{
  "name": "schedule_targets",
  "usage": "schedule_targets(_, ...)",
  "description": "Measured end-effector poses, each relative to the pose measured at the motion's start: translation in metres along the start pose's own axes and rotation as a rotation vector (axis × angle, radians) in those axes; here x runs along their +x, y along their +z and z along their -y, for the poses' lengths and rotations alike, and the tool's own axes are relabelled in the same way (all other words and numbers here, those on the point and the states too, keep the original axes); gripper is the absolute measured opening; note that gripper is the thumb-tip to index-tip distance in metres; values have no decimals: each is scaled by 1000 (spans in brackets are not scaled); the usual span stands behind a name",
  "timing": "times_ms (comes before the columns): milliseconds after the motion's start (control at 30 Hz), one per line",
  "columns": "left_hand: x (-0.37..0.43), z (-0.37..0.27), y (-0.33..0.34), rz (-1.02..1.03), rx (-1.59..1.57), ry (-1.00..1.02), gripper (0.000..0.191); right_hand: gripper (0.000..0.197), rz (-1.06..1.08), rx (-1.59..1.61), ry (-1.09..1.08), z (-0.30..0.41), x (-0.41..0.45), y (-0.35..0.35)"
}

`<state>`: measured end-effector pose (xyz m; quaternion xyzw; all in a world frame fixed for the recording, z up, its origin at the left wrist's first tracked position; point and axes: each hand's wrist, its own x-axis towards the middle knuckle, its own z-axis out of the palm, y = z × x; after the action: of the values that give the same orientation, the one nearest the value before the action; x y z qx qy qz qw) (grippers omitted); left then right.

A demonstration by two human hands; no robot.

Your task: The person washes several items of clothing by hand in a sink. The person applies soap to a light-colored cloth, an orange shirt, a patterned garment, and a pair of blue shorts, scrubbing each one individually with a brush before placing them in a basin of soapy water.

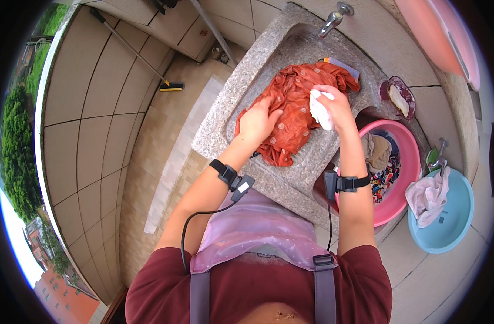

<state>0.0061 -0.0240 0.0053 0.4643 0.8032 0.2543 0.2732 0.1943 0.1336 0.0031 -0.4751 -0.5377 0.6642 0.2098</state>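
A wet orange-red cloth (289,121) with pale spiral motifs lies bunched in the granite laundry sink (216,125). My left hand (260,120) is on its left side, thumb and fingers bent into the folds; the fingertips are partly hidden. Over the cloth's right side, my right hand (337,106) grips a white soap-like bar (321,110), whose exact kind is hard to make out. Behind the cloth, part of a purple-grey item with an orange end (344,67) shows. A chrome tap (332,23) juts from the wall above the basin.
Right of the sink are a soap dish (411,108) holding a pale bar (398,100), a pink bucket (413,162) with clothes inside, and a blue basin (459,202) with a pale cloth (429,196) over its rim. A long-handled floor brush (172,86) leans at the left wall.
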Motion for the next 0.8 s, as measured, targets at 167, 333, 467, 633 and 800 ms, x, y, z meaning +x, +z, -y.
schedule_targets(167,-33,0,-28,128,-46,438,13,28,10,-127,40,-30,20,-10)
schedule_targets(333,-68,24,-31,122,-38,728,16,13,-205,-704,-583,0,-22,72)
schedule_targets(467,-71,41,-26,228,-103,629,13,19,345,-1196,-627,-4,-34,104)
schedule_targets(633,-59,41,-62,404,-89,395,11,25,-348,-1047,-327,-13,68,-21)
schedule_targets(800,-46,39,-68,-343,-113,179,26,58,-368,-791,-74,-33,53,-79)
